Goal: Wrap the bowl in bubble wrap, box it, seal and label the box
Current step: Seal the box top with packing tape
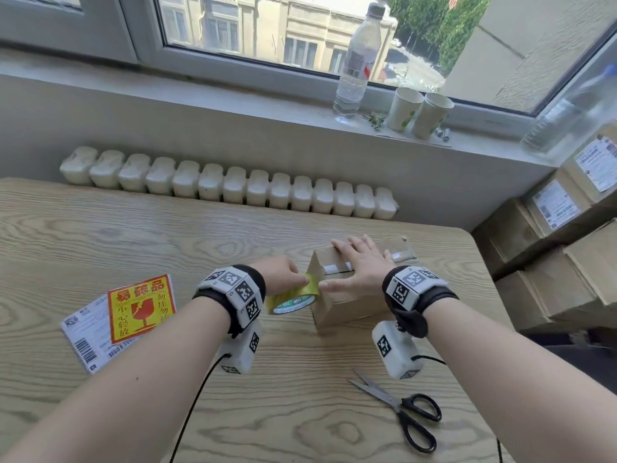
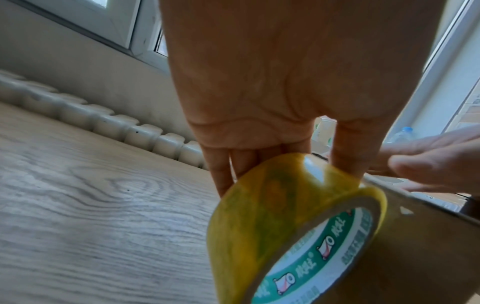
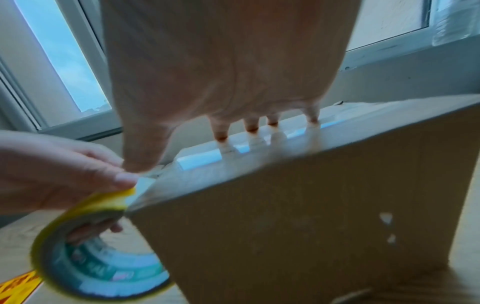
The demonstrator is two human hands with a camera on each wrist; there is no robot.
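Observation:
A small brown cardboard box (image 1: 347, 305) stands closed on the wooden table (image 1: 133, 235), with shiny tape along its top seam. My right hand (image 1: 359, 265) lies flat on the box top, fingers spread, thumb pressing near the left edge. My left hand (image 1: 283, 275) grips a yellow tape roll (image 1: 293, 297) against the box's left end; thumb on the rim, fingers through the core. The roll (image 2: 293, 230) fills the left wrist view, and the box (image 3: 298, 216) the right wrist view, with the roll (image 3: 91, 246) beside it. The bowl is hidden.
A red-and-yellow fragile sticker (image 1: 142, 309) lies over a white shipping label (image 1: 88, 332) at the left. Black-handled scissors (image 1: 400, 409) lie near the front right. Stacked cartons (image 1: 561, 255) stand off the table's right edge. A bottle (image 1: 357, 58) and paper cups (image 1: 419, 111) sit on the sill.

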